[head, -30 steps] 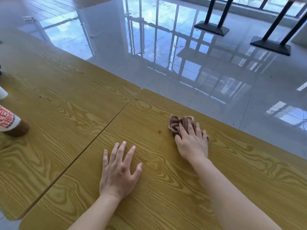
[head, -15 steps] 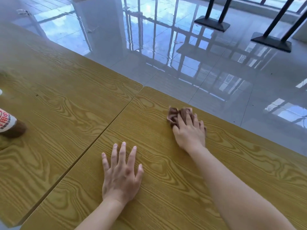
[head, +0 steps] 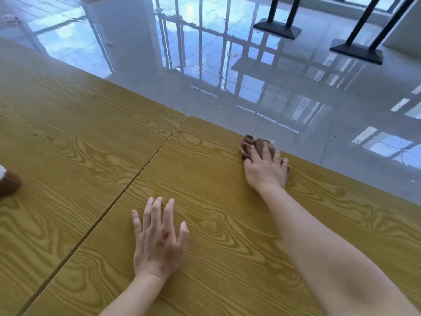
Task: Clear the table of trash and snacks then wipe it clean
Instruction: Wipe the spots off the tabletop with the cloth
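My right hand (head: 267, 171) presses a crumpled brown cloth (head: 250, 144) flat on the yellow wood-grain table (head: 205, 179), close to its far edge. Only the cloth's front part shows beyond my fingers. My left hand (head: 158, 238) lies flat on the same table nearer to me, fingers spread, holding nothing. At the left edge of the view lies the brown end of a bottle (head: 9, 184) with a bit of white label, mostly cut off.
A second wood-grain table (head: 57, 122) butts against this one along a diagonal seam (head: 127, 190). Beyond the far edge is a glossy tiled floor (head: 296, 99). Two black table bases (head: 276, 29) stand at the back right.
My right hand has slid the cloth farther away and to the right, up to the far edge of the table. My left hand has stayed flat in place. The bottle has slipped mostly out of view.
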### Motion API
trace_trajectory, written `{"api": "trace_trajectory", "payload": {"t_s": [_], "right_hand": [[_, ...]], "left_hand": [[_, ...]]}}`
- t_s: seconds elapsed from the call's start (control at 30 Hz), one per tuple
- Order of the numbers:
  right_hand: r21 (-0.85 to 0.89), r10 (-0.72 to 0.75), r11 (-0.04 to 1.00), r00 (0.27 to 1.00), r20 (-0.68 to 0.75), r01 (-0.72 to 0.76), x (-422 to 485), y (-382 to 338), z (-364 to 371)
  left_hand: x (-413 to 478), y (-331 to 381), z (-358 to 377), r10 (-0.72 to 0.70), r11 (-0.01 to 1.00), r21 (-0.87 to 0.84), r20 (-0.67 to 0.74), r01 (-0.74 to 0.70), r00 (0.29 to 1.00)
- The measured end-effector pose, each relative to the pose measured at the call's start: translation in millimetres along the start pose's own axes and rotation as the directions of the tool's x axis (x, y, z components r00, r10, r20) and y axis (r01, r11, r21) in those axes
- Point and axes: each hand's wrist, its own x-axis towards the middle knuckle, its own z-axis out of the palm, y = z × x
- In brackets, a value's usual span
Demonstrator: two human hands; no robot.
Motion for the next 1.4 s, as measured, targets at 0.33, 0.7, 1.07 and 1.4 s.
{"api": "trace_trajectory", "payload": {"t_s": [0.33, 0.7, 1.07, 1.4], "right_hand": [[-0.043, -0.436, 0.899, 0.9, 0.019, 0.436, -133.4, 48.3, 25.2], [-0.032, -0.11, 0.994, 0.99, -0.084, 0.107, -214.4, 107.3, 33.1], [-0.046, -0.198, 0.979, 0.98, -0.019, 0.197, -123.7, 77.4, 22.5], [-0.048, -0.764, 0.637, 0.639, 0.095, 0.769, -165.7, -20.9, 46.8]], "left_hand": [[-0.7, -9.4, 0.7, 0.009, 0.998, -0.059, -0.051, -0.012, 0.999], [2.2, 4.8, -2.4, -0.051, 0.997, -0.061, -0.011, 0.05, 0.999], [0.1, -4.2, 0.9, -0.03, 0.986, -0.167, -0.082, 0.016, 0.996], [-1.8, -8.1, -1.4, -0.004, 0.953, -0.302, -0.086, -0.023, 0.996]]}}
